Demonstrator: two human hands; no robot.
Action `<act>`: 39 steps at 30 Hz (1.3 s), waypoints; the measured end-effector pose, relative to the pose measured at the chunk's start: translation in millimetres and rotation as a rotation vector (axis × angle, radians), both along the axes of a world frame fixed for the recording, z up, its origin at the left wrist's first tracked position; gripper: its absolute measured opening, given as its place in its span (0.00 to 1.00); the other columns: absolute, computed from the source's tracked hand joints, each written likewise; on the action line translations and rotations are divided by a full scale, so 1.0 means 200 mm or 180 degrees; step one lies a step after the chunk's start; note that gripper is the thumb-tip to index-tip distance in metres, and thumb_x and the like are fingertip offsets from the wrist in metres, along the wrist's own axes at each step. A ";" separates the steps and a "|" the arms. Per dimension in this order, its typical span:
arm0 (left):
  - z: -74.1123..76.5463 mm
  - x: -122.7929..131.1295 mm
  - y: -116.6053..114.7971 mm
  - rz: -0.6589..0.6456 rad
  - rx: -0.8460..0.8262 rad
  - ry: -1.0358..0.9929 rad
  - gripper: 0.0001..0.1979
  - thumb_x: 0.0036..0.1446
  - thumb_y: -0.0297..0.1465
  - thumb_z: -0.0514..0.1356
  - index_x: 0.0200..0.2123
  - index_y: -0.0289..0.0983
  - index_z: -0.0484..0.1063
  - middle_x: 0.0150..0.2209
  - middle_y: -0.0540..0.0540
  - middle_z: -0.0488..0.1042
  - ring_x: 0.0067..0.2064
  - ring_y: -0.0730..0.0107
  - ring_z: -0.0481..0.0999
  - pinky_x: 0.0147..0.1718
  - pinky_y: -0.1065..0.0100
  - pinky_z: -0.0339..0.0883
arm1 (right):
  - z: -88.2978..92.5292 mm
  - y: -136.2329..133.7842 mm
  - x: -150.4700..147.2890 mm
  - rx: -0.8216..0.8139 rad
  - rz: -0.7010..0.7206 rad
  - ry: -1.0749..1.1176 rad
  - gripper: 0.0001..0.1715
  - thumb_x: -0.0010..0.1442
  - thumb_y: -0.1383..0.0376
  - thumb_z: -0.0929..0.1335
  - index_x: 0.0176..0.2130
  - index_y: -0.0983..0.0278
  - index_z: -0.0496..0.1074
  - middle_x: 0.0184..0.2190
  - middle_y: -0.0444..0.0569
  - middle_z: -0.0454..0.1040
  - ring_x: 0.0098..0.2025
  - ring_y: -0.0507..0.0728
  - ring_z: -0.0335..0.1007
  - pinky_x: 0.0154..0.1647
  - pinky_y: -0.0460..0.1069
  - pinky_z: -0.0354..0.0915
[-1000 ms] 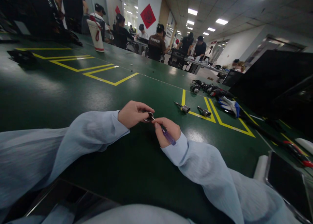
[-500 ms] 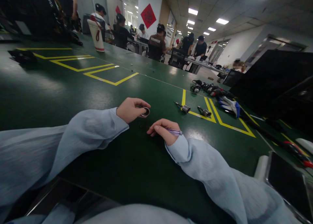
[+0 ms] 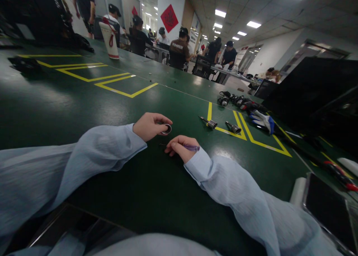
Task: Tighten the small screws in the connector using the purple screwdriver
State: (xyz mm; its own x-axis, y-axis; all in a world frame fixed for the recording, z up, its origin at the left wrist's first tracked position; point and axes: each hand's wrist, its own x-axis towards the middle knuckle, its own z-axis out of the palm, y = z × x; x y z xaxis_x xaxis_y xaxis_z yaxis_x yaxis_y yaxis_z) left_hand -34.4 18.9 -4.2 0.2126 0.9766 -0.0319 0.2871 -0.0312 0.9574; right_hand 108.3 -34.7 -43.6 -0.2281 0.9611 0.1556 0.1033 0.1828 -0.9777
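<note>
Between the thumb and fingers of my left hand [image 3: 149,126] is a small metal ring-shaped piece [image 3: 167,129], its round opening turned toward the right. My right hand [image 3: 181,147] grips a small screwdriver with a clear purple handle [image 3: 192,147]. Its thin tip reaches left past my fingertips, low over the table and just below the ring piece, apart from it. To the right of my hands lie two metal hole saws with thin shanks, one nearer [image 3: 212,124] and one farther right [image 3: 234,128], on yellow tape lines.
The green table [image 3: 179,99] carries yellow tape marks. A paper cup [image 3: 110,39] stands at the far left. Dark tools [image 3: 231,99] and a blue-white glove [image 3: 263,121] lie right. A black flat device [image 3: 328,207] is near my right sleeve. People sit and stand beyond the table.
My right hand has shifted slightly left with the screwdriver, bringing the tip below the ring piece. My left hand is almost still. A person in the background at left has moved.
</note>
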 end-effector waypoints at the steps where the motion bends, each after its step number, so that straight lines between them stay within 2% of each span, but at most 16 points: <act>1: 0.00 0.00 0.00 -0.0003 -0.0007 0.0015 0.14 0.40 0.23 0.60 0.34 0.29 0.74 0.32 0.44 0.77 0.33 0.66 0.77 0.35 0.68 0.74 | 0.00 0.00 0.00 0.0047 -0.0022 -0.0092 0.08 0.49 0.69 0.62 0.24 0.65 0.70 0.19 0.43 0.72 0.19 0.48 0.66 0.22 0.43 0.64; 5: 0.00 -0.01 0.00 -0.0017 0.0022 0.0096 0.14 0.40 0.22 0.59 0.35 0.32 0.74 0.30 0.47 0.77 0.33 0.68 0.77 0.35 0.69 0.73 | 0.05 0.02 0.00 0.0060 -0.0137 -0.0622 0.08 0.46 0.72 0.63 0.20 0.64 0.70 0.15 0.41 0.72 0.18 0.50 0.67 0.20 0.44 0.63; 9: 0.02 0.01 -0.01 0.0010 -0.0160 0.0013 0.14 0.37 0.19 0.60 0.32 0.32 0.74 0.27 0.49 0.76 0.30 0.70 0.76 0.36 0.69 0.73 | 0.14 0.06 0.01 -0.0704 -0.0090 -0.1011 0.12 0.42 0.73 0.63 0.12 0.63 0.66 0.07 0.40 0.67 0.11 0.50 0.61 0.13 0.44 0.58; 12: 0.02 0.02 -0.01 0.0041 -0.0335 -0.0278 0.14 0.37 0.17 0.60 0.32 0.32 0.73 0.28 0.49 0.75 0.31 0.72 0.76 0.36 0.69 0.73 | 0.16 0.06 0.01 -0.1183 0.0093 -0.0754 0.14 0.40 0.75 0.60 0.10 0.63 0.63 0.04 0.40 0.63 0.07 0.49 0.56 0.10 0.43 0.53; 14: 0.02 0.03 -0.01 0.0107 -0.0402 -0.0472 0.14 0.37 0.17 0.60 0.32 0.32 0.72 0.30 0.49 0.74 0.32 0.73 0.75 0.36 0.70 0.73 | 0.14 0.06 0.01 -0.1203 0.0215 -0.0277 0.13 0.39 0.75 0.59 0.11 0.64 0.63 0.05 0.40 0.64 0.09 0.48 0.57 0.10 0.42 0.54; 16: 0.02 0.03 -0.01 0.0174 -0.0510 -0.0620 0.13 0.38 0.17 0.60 0.31 0.32 0.70 0.31 0.49 0.74 0.33 0.73 0.75 0.36 0.70 0.73 | 0.10 0.04 0.02 -0.1001 0.0394 0.0166 0.10 0.40 0.74 0.61 0.15 0.65 0.66 0.09 0.40 0.67 0.11 0.48 0.59 0.13 0.42 0.57; 19: 0.02 0.02 -0.02 0.0178 -0.0653 -0.0780 0.11 0.39 0.18 0.60 0.30 0.32 0.69 0.30 0.49 0.73 0.33 0.71 0.75 0.37 0.68 0.72 | 0.05 0.02 0.04 -0.0549 0.0350 0.0596 0.07 0.43 0.70 0.62 0.19 0.65 0.67 0.12 0.42 0.70 0.14 0.48 0.61 0.16 0.43 0.59; 23: 0.00 0.01 -0.01 0.0114 -0.0563 -0.0825 0.14 0.36 0.18 0.60 0.31 0.33 0.69 0.31 0.48 0.74 0.33 0.70 0.75 0.38 0.65 0.71 | 0.04 0.00 0.07 0.0356 -0.0114 0.0734 0.07 0.49 0.67 0.62 0.24 0.65 0.68 0.17 0.44 0.72 0.18 0.49 0.65 0.21 0.45 0.63; 26: -0.01 0.01 -0.01 0.0025 -0.0416 -0.0705 0.15 0.34 0.20 0.61 0.31 0.33 0.70 0.32 0.48 0.74 0.34 0.69 0.75 0.36 0.67 0.71 | 0.04 0.00 0.07 0.0775 -0.0437 0.0507 0.07 0.52 0.66 0.62 0.26 0.64 0.68 0.20 0.45 0.73 0.21 0.50 0.66 0.25 0.47 0.65; 31: 0.00 0.02 -0.03 -0.0093 -0.0161 -0.0362 0.15 0.34 0.21 0.61 0.32 0.34 0.72 0.34 0.46 0.75 0.34 0.68 0.76 0.33 0.72 0.71 | 0.03 0.00 0.04 0.1060 -0.0679 0.0117 0.08 0.54 0.66 0.62 0.27 0.65 0.68 0.23 0.46 0.72 0.22 0.50 0.66 0.26 0.46 0.65; 39: 0.02 0.02 -0.05 -0.0231 0.0143 -0.0076 0.15 0.35 0.25 0.62 0.32 0.32 0.72 0.34 0.43 0.77 0.34 0.66 0.77 0.35 0.68 0.72 | 0.04 0.00 0.03 0.1198 -0.0811 -0.0289 0.09 0.54 0.67 0.61 0.28 0.65 0.69 0.23 0.45 0.73 0.23 0.50 0.66 0.27 0.45 0.64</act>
